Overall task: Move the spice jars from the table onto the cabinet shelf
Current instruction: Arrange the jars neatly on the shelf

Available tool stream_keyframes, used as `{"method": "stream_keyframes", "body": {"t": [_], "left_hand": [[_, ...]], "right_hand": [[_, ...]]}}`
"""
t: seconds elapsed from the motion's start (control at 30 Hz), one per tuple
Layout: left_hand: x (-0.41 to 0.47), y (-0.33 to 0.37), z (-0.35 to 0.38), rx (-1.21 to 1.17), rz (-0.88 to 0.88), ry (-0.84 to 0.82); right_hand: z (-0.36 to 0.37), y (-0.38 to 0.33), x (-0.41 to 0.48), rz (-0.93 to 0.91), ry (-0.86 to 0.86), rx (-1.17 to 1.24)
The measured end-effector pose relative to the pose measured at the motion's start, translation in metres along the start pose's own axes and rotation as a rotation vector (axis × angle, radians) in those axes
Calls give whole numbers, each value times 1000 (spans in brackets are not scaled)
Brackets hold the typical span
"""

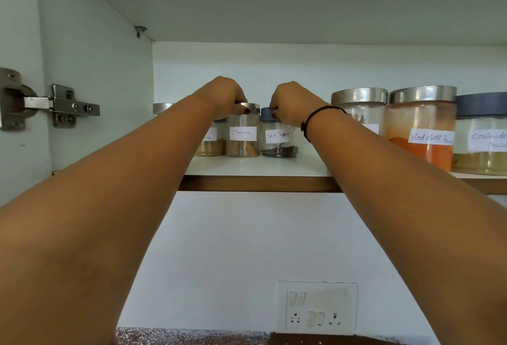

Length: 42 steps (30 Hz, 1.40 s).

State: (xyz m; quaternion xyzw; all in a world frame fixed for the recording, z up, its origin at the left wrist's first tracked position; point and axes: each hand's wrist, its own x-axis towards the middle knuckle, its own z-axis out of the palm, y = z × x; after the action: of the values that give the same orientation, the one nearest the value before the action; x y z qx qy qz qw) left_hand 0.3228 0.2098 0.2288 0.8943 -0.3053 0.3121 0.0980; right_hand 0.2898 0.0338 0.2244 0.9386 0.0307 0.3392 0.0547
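Both arms reach up to the white cabinet shelf. My left hand grips the steel lid of the cinnamon jar, which stands on the shelf. My right hand grips the dark blue lid of the black pepper jar right beside it. A jar of yellowish powder stands left of the cinnamon jar, half hidden by my left forearm. To the right stand a steel-lidded jar, a red chilli powder jar and a coriander powder jar.
Another steel lid shows at the shelf's far left. A metal door hinge sits on the cabinet's left wall. Below the shelf is a white wall with a switch and socket plate, and a speckled counter edge at the bottom.
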Motion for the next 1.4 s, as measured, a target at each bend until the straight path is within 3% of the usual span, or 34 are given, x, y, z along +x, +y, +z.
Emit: {"method": "stream_keyframes", "body": {"t": [0.27, 0.7, 0.9, 1.07, 1.27, 1.4], "left_hand": [[5, -4, 8, -10, -3, 3], [5, -3, 22, 93, -14, 62], [-4, 5, 23, 178, 10, 217], [-24, 28, 16, -102, 117, 370], [-35, 91, 2, -485, 269, 170], [-32, 132, -5, -581, 369, 20]], "right_hand": [[10, 5, 6, 39, 42, 59], [6, -8, -13, 69, 96, -75], [-17, -29, -47, 38, 106, -181], [-56, -21, -76, 1, 306, -191], [-112, 19, -107, -24, 417, -206], [-137, 56, -132, 57, 348, -161]]}}
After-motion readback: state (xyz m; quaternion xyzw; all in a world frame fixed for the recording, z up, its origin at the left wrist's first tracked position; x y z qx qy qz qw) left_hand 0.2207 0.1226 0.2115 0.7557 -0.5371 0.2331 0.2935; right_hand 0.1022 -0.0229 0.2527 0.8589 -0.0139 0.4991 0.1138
